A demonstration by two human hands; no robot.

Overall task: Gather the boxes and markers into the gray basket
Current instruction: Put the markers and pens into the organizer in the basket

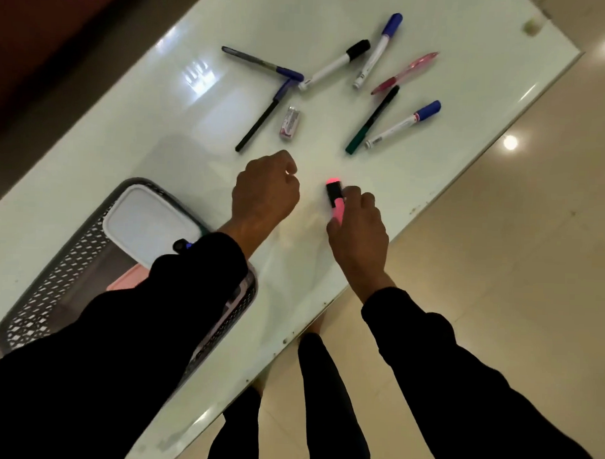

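Observation:
My right hand (pixel 359 228) grips a pink highlighter (pixel 336 196) with a black cap, low over the white table near its right edge. My left hand (pixel 264 190) hovers beside it with fingers curled and nothing visible in them. The gray basket (pixel 52 289) sits at the near left, partly under my left sleeve, holding a white box (pixel 147 220) and a pink box (pixel 128 280). Several markers lie farther out: a black-capped white marker (pixel 334 65), a blue-capped white marker (pixel 377 50), another blue-capped marker (pixel 404 123), a green pen (pixel 371 120) and a pink pen (pixel 404 73).
Two dark pens with blue caps (pixel 262 63) (pixel 260 119) form an angle at the far centre. A small pink-labelled eraser (pixel 290 123) lies between them and my left hand. The table edge (pixel 432 196) runs diagonally on the right, with tiled floor beyond.

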